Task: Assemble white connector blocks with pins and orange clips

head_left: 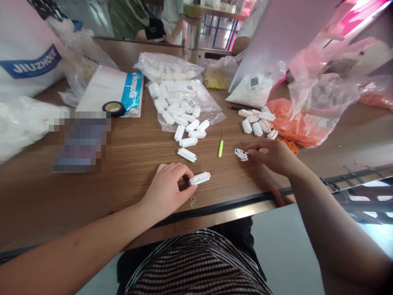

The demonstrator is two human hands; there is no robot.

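Note:
My left hand (170,182) is closed, with thumb and fingers gripping one end of a white plastic connector housing (200,178) just above the table. Rows of small holes show on the housing's upper face. My right hand (270,155) is at a small pile of tiny white plastic pieces (241,154), its thumb and forefinger drawn together at the pile's right edge. Whatever is between those fingertips is too small to make out. Between the hands and farther back lies a thin screwdriver-like tool with a yellow-green handle (220,148). Several loose white housings (187,154) lie beyond my left hand.
A clear bag (211,102) of white housings is open at mid-table. Housings with orange strips (265,125) lie by a bag of orange parts (294,123). Black tape (114,109) rests on a booklet (101,88). A bottle (190,37) stands behind; people sit across.

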